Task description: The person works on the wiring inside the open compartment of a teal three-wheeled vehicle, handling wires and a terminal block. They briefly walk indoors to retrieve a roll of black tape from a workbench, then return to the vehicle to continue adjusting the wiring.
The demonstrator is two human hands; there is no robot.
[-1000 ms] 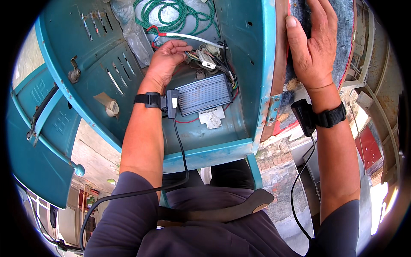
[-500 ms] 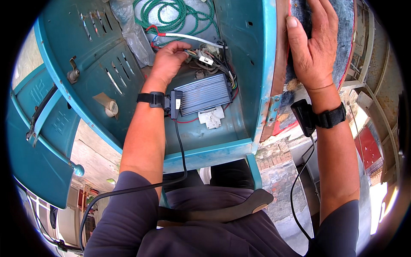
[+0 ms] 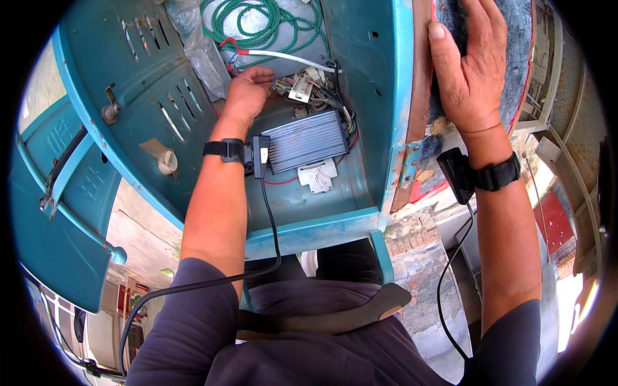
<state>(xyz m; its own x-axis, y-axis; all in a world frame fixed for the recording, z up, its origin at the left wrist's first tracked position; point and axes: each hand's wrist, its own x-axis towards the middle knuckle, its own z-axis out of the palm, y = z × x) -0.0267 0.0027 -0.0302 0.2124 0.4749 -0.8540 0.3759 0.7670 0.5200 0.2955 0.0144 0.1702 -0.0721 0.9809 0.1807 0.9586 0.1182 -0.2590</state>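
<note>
Inside a teal metal compartment (image 3: 380, 122), my left hand (image 3: 248, 96) is beside a tangle of wires (image 3: 315, 98) with a white plug connector (image 3: 300, 89) on top. Its fingers are loosely bent and slightly apart, with nothing visible held; the fingertips are near the wires' left end. Below the tangle lies a finned grey metal box (image 3: 308, 141), with a white plastic piece (image 3: 317, 175) at its lower edge. My right hand (image 3: 473, 71) rests, fingers stretched, on a worn dark blue padded surface (image 3: 520, 38) right of the compartment.
Coiled green rope (image 3: 273, 29), a white cable (image 3: 283, 56) with red ends and a clear plastic bag (image 3: 206, 58) sit at the compartment's far end. An open teal door (image 3: 138, 83) with slots and a latch (image 3: 110, 106) stands left. A black cable (image 3: 273, 225) trails from my left wrist.
My left hand has drawn slightly left, away from the wires it was fingering. The white connector has shifted left and turned, showing a broader face. My right hand stays in place.
</note>
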